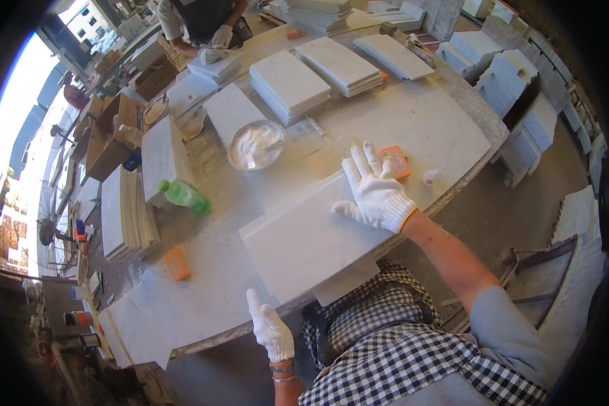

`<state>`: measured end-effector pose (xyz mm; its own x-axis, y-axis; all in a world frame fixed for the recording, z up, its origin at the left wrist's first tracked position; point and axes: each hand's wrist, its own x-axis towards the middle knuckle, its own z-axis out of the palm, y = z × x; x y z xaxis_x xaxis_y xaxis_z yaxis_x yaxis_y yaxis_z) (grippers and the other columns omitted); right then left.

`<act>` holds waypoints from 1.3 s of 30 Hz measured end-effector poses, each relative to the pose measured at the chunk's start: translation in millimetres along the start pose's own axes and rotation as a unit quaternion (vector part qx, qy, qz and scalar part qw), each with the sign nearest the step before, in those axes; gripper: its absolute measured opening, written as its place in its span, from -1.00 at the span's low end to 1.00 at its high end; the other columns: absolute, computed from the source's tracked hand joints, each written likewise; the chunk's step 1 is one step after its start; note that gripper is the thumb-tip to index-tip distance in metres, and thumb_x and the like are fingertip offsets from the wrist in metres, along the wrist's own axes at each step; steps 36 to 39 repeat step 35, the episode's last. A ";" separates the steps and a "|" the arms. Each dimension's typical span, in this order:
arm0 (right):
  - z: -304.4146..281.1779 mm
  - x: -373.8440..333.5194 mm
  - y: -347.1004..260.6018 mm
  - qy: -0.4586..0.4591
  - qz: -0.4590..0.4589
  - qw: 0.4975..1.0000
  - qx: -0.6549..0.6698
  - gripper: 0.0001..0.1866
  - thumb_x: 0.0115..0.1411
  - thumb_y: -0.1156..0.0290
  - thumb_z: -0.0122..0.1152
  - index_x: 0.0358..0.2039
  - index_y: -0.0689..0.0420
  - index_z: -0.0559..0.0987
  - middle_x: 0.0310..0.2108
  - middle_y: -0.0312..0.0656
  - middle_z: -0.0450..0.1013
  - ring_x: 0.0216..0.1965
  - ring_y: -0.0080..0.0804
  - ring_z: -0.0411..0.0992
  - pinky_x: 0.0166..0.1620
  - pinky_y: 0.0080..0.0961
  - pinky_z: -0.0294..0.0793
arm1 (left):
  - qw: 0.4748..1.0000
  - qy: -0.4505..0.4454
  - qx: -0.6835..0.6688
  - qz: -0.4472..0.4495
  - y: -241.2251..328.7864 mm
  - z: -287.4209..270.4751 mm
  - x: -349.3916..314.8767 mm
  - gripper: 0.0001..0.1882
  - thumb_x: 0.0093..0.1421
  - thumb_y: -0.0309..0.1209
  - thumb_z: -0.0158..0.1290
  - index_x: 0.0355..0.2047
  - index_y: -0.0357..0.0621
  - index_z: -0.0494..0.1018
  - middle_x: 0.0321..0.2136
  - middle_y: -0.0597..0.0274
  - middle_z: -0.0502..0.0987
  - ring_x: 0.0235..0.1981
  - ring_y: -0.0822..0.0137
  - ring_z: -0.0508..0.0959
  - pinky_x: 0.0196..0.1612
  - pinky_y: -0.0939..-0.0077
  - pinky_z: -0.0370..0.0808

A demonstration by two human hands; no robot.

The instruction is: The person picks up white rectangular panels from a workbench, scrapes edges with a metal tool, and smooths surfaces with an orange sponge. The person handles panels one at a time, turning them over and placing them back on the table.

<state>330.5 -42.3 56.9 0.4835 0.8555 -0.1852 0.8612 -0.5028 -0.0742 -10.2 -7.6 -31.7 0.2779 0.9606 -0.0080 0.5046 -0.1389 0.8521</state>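
Dusty stone counter (440, 128): right hand (375, 193) spread flat on marble slab (304, 237); left hand (271, 328) open-fingered, empty, at counter edge.

Matt white marble slab (304, 237), knitted cotton gloves (375, 193)

workbench (453, 128) | marble slab (304, 237) | tile stacks (287, 84) | bowl (256, 145) | green bottle (183, 195)

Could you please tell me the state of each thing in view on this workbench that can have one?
Marble slab: flat, overhanging the bench edge.
Right hand: gloved, spread flat on the slab.
Left hand: gloved, at the slab's near edge.
Green bottle: lying on its side.
Bowl: uncovered, holding white material.
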 end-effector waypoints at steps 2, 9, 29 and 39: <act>0.4 -1.3 -30.6 -0.005 -0.085 0.996 0.000 0.07 0.29 -0.32 0.04 0.47 0.33 0.07 0.54 0.26 -0.17 0.57 0.22 -0.29 0.49 0.29 -0.38 | 1.000 0.003 -0.001 -0.008 -5.5 -0.9 -2.6 -0.41 0.56 -0.15 -0.19 0.38 -0.39 0.25 0.37 -0.17 0.33 0.35 -0.04 0.39 0.39 0.26 0.25; 16.9 1.5 -156.0 -0.009 -0.352 0.936 0.001 -0.07 0.28 -0.31 0.04 0.42 0.16 0.31 0.51 0.13 0.05 0.55 0.19 -0.12 0.43 0.40 -0.19 | 1.000 0.027 0.005 0.012 -8.0 -7.3 2.5 -0.28 0.55 0.04 -0.27 0.39 -0.38 0.24 0.30 -0.20 0.42 0.24 -0.04 0.50 0.25 0.28 0.41; 66.2 -118.0 121.7 0.158 0.111 0.981 0.004 -0.35 0.38 -0.12 0.09 0.18 0.21 0.51 0.45 0.11 0.15 0.37 0.26 0.21 0.31 0.17 0.21 | 1.000 0.006 -0.004 0.027 -5.2 6.4 20.5 -0.16 0.53 0.19 -0.35 0.43 -0.36 0.19 0.36 -0.10 0.35 0.28 0.12 0.43 0.36 0.31 0.28; 55.8 -132.8 86.2 0.262 -0.075 0.956 0.107 -0.19 0.37 -0.29 0.01 0.23 0.24 0.52 0.35 0.13 0.34 0.40 0.16 0.26 0.39 0.14 0.19 | 0.999 0.023 -0.003 0.045 1.9 14.4 19.6 -0.23 0.53 0.16 -0.30 0.44 -0.22 0.24 0.03 0.17 0.57 -0.33 0.45 0.34 -0.21 0.60 0.38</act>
